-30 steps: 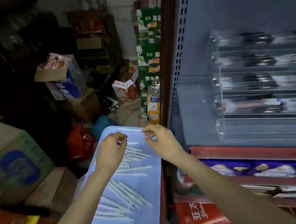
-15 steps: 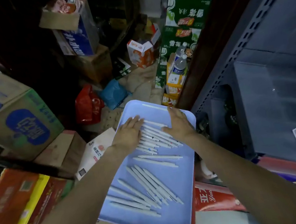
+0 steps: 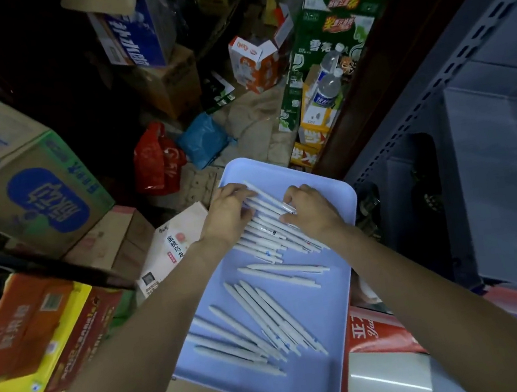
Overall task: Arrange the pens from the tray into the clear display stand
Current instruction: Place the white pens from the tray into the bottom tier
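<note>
A: What sits on the far left?

B: A cardboard box with a blue oval label, then a red plastic bag on the floor beyond it.

A: And the hands?

B: The left hand lies on the left side of a bunch of white pens at the far end of the light blue tray, fingers bent over the pen ends. Whether it truly grips them I cannot tell. The right hand meets the same bunch from the other side, fingertips curled on the pens.

A: Other pens?

B: More loose pens lie lower in the tray, apart from both hands.

A: Further right?

B: A grey metal shelf.
</note>
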### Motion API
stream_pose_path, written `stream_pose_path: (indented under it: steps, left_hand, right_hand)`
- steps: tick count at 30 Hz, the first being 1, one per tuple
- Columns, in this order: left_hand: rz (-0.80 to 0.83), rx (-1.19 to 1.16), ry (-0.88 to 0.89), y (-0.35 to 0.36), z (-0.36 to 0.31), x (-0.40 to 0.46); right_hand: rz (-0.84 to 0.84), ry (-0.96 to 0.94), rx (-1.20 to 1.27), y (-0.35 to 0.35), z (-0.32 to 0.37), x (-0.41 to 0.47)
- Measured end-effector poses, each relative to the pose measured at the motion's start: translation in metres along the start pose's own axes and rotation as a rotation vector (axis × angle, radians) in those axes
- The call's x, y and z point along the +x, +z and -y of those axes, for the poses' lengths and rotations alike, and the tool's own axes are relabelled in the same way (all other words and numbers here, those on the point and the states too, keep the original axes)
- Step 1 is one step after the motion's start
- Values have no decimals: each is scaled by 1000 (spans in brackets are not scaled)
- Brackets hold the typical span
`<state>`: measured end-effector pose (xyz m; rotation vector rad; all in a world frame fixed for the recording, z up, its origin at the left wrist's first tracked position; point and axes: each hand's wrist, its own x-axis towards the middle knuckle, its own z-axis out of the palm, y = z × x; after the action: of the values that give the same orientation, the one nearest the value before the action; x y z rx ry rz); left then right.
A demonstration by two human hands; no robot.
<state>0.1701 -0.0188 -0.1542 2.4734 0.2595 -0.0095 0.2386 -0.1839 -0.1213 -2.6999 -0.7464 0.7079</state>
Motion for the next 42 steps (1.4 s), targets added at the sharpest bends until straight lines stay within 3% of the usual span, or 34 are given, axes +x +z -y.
stream_pose_path:
  steps: [11, 15, 19, 23, 26, 29, 31, 34, 38, 40, 42]
  left_hand:
    - [-78, -121, -263, 5, -14, 2]
    - [-51, -129, -297, 3, -21, 4]
    - [-53, -369, -403, -4, -29, 9]
    - [-164, -784, -609, -10, -42, 9]
    - [-222, -812, -632, -13, -53, 1]
    - [-168, -851, -632, -18, -68, -8]
    - [-29, -1036, -659, -24, -77, -14]
    - [102, -1173, -565, -39, -95, -20]
    - [62, -1214, -342, -60, -124, -33]
    - [24, -1113, -210, -74, -139, -41]
    - [6, -970, -51, -87, -152, -48]
  right_hand:
    - [185, 33, -222, -7, 11, -4]
    - [145, 33, -290, -2, 11, -7]
    - [112, 37, -328, 0, 10, -9]
    - [135, 92, -24, -2, 5, -16]
    - [134, 156, 371, -3, 7, -24]
    - [70, 168, 708, -9, 21, -37]
    - [20, 119, 788, -15, 33, -48]
    - [-57, 36, 810, -34, 52, -68]
    - [-103, 36, 645, -66, 60, -99]
    - [-129, 85, 440, -82, 57, -118]
    - [-288, 122, 477, -101, 51, -141]
